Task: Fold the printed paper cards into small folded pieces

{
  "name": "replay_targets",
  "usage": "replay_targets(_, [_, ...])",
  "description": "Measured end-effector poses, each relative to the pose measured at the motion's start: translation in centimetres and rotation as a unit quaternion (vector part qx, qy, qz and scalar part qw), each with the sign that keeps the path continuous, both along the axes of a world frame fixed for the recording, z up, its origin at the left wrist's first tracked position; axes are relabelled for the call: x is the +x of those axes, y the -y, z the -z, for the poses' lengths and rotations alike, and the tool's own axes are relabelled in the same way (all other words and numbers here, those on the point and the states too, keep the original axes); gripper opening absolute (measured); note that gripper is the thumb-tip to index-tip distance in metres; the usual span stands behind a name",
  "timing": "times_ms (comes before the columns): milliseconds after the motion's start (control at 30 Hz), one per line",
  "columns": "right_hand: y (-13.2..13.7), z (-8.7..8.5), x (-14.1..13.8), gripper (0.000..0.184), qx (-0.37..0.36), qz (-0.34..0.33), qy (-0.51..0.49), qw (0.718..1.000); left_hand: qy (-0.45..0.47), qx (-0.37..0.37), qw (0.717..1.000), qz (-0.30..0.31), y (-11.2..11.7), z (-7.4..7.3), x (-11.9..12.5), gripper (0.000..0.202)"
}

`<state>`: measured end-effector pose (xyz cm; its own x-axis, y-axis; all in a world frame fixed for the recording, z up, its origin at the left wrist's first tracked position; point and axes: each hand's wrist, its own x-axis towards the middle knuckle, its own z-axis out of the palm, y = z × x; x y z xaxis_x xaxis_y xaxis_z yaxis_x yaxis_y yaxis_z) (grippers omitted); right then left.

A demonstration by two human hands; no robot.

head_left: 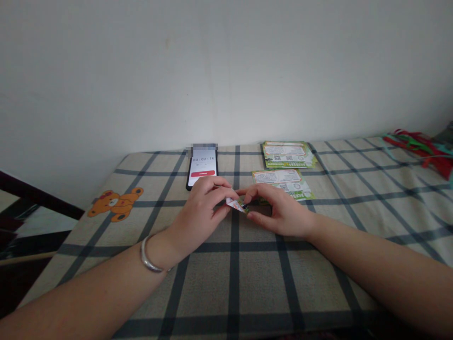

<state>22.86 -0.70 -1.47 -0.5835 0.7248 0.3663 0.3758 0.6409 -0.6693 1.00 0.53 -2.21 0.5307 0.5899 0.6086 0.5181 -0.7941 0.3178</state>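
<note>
Above the middle of the checked tablecloth, my left hand [203, 208] pinches a small folded piece of printed paper [236, 204], white with red print and some green. My right hand [279, 210] grips the same paper from the right, thumb below and fingers curled over its edge. Parts of the paper are hidden behind the fingers. Just behind my right hand lies a green and white printed leaflet [279, 177], partly covered by that hand. Close behind my left hand is a phone [202, 165] showing a timer.
Further back, by the wall [226, 71], lies a stack of similar leaflets [287, 153]. A bear picture [115, 204] is on the tablecloth [205, 283] at left. Red and green ribbon-like cloth [417, 146] lies at the far right. The table's left edge drops toward dark furniture.
</note>
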Motion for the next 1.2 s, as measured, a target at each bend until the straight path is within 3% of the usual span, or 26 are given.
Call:
replay_targets(333, [0.02, 0.16, 0.11, 0.022, -0.031, -0.002, -0.022, 0.999, -0.030, -0.007, 0.999, 0.028, -0.19, 0.01, -0.28, 0.015])
replay_targets(567, [-0.40, 0.19, 0.43, 0.008, -0.016, 0.017, -0.025, 0.999, -0.022, -0.025, 0.999, 0.008, 0.01, -0.24, -0.30, 0.015])
replay_targets(1200, [-0.87, 0.93, 0.31, 0.004, 0.019, 0.092, -0.012, 0.995, -0.029, -0.055, 0.998, -0.032, 0.26, 0.03, -0.19, 0.016])
